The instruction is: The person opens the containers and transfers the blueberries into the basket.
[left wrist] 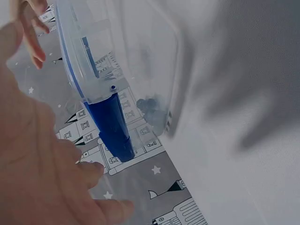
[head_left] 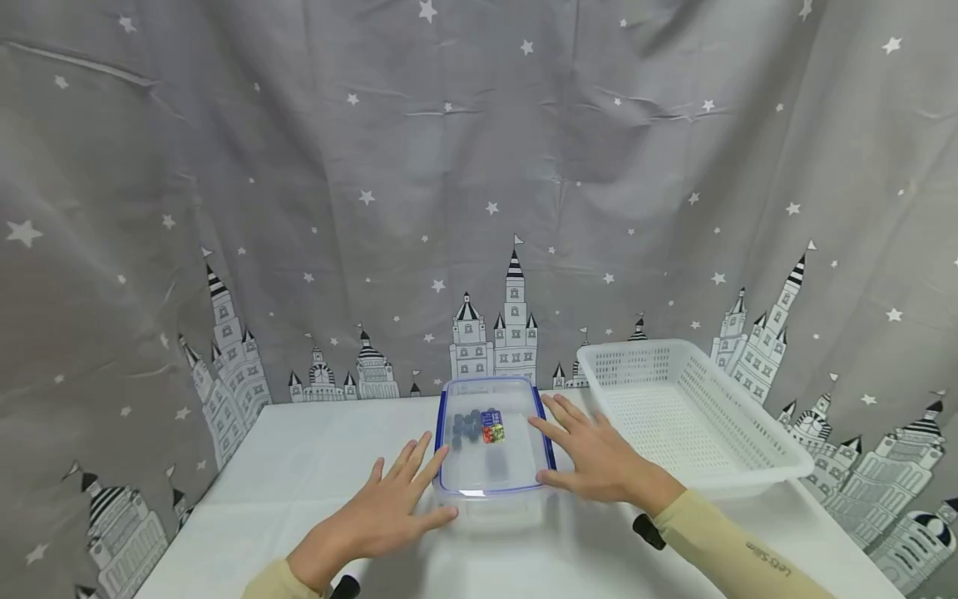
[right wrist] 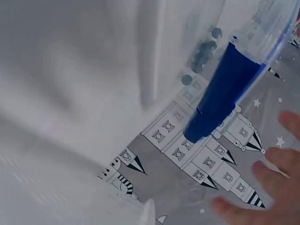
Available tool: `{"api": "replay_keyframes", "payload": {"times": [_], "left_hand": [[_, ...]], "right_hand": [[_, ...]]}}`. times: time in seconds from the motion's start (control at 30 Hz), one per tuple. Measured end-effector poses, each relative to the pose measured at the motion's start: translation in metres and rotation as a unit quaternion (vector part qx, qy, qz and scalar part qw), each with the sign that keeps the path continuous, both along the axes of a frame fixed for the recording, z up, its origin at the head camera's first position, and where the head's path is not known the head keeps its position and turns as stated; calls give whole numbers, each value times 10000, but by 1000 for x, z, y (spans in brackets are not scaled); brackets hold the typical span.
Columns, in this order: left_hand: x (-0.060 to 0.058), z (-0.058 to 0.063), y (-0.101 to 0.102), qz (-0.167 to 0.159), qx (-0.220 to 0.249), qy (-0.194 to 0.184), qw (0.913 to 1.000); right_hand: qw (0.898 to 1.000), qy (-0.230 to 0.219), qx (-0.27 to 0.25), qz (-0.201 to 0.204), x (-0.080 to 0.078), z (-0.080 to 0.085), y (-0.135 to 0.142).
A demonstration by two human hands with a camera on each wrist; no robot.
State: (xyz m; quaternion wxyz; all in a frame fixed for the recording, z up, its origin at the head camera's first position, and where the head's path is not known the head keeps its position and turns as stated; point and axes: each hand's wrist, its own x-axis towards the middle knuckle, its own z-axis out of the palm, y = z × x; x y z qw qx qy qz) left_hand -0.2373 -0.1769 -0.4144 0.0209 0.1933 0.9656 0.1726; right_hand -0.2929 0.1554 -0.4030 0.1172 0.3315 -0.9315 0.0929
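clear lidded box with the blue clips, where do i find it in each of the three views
Head: the clear box is at lower middle, between the left hand and the right hand.
Left wrist: the box is left of centre, cut off by the top edge.
Right wrist: the box is at upper right, also cut off at the top.
Shared landmark: the castle-print curtain.

A grey curtain (head_left: 479,150) is hanging behind a white bench (head_left: 329,449), displaying scattered pale stars (head_left: 26,234) and, lower down, black-and-white castles (head_left: 515,320) with pointed towers. A white basket (head_left: 666,428) with perforated walls is sitting toward the bench's right edge.
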Motion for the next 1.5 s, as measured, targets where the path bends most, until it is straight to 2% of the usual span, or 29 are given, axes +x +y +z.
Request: {"api": "replay_keyframes", "payload": {"times": [0.07, 0.17, 0.3, 0.4, 0.5, 0.67, 0.87, 0.97, 1.1, 1.2, 1.37, 1.5], "left_hand": [[-3, -1, 1, 66, 96, 265, 9996], [-10, -1, 4, 402, 317, 830, 9952], [-20, -1, 8, 1060, 661, 1454, 9815], [-29, -4, 8, 1394, 834, 1656, 9727], [-40, -8, 9, 1588, 924, 1829, 9658], [-56, -18, 11, 1866, 1048, 1853, 9591], [-68, -30, 9, 2026, 1160, 1542, 9601], [-76, -30, 9, 2060, 1209, 1594, 9579], [-85, -26, 12, 2019, 1237, 1671, 9571], [-88, -27, 14, 2010, 1213, 1534, 9599], [-83, -38, 16, 2006, 1139, 1234, 9652], [-81, -41, 18, 1940, 1216, 1210, 9659]], "right_hand": [[9985, 470, -262, -79, -3, -2, -3], [9934, 689, -820, -399, -7, -5, -8], [9863, 410, -1273, -968, -13, -10, -17], [9823, 198, -1381, -1249, -17, -12, -20], [9796, 74, -1418, -1423, -22, -11, -22], [9765, 5, -1400, -1637, -34, -17, -23], [9744, -347, -1291, -1809, -42, -30, -30], [9721, -502, -1361, -1842, -47, -33, -36], [9695, -474, -1542, -1843, -56, -32, -43], [9688, -486, -1517, -1897, -58, -33, -47], [9661, -663, -1397, -2068, -55, -44, -49], [9637, -704, -1465, -2118, -55, -48, -49]]}}
